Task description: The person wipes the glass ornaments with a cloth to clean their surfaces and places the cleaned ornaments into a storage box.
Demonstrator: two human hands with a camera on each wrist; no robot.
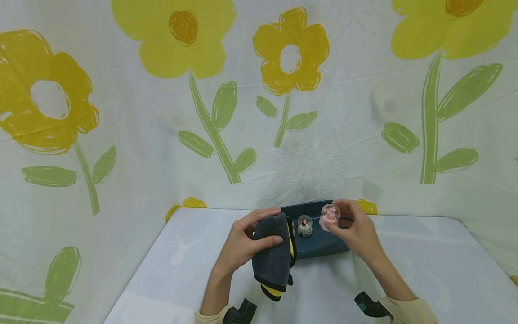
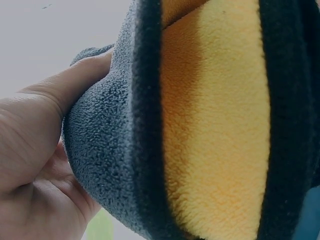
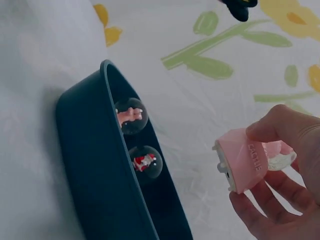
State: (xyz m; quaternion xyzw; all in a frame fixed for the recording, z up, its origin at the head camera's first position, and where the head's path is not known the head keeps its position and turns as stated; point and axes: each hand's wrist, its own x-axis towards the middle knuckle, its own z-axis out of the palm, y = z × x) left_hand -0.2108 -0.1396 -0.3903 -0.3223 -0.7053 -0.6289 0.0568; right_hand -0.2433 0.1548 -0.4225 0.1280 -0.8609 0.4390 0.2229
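Observation:
My left hand [image 1: 243, 240] grips a folded microfiber cloth [image 1: 270, 252], dark grey outside and yellow inside with black edging. Close up in the left wrist view, the cloth's yellow side [image 2: 215, 125] shows between dark borders. My right hand [image 1: 360, 234] pinches a small pink snow globe [image 1: 329, 217] over the right part of a dark blue tray. In the right wrist view the globe's pink base [image 3: 242, 160] bears raised lettering, and its underside faces the tray. Two other snow globes sit inside: one with a red-and-white figure [image 3: 145, 162], another with a pinkish figure [image 3: 131, 116].
The deep dark blue tray [image 1: 323, 249] stands at the back of the white-covered table [image 1: 182, 270], near a flower-printed curtain [image 1: 348, 157]. The cloth partly hides the tray's left end in the head view. A black device is strapped at each wrist.

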